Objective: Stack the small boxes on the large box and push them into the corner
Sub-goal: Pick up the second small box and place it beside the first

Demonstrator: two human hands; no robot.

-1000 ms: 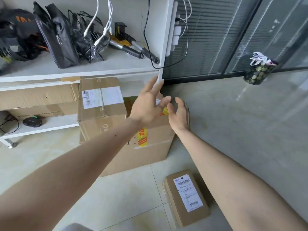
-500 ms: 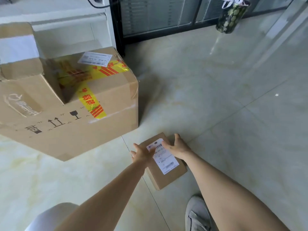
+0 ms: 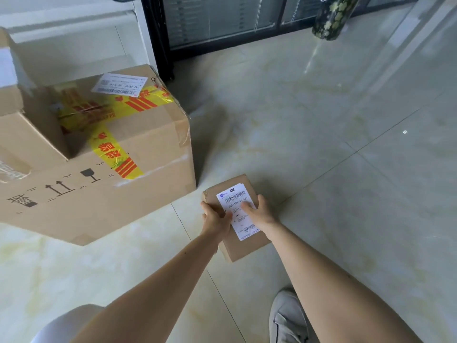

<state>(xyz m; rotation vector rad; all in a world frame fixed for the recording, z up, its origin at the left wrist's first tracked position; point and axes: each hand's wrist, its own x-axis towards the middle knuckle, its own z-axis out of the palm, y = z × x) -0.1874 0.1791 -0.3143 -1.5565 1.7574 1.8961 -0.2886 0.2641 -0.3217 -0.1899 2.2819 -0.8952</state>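
A large cardboard box (image 3: pixel 138 169) with yellow and red tape stands on the floor at the left. On its left part sits a smaller brown box (image 3: pixel 14 102), cut off by the frame edge. A small flat brown box (image 3: pixel 230 189) with a white shipping label lies on the tiles just right of the large box's near corner. My left hand (image 3: pixel 216 220) grips its left side, thumb on the label. My right hand (image 3: pixel 259 214) holds its right side with fingers on the label.
A white shelf unit (image 3: pixel 74 38) stands behind the large box, beside a dark-framed glass partition (image 3: pixel 222 26). A dark patterned bin (image 3: pixel 331 18) stands at the back right. My grey shoe (image 3: pixel 289 318) is on the tiles near the bottom.
Both hands came down from the large box to the small box on the floor and closed on its sides. The view tilted down and moved closer.
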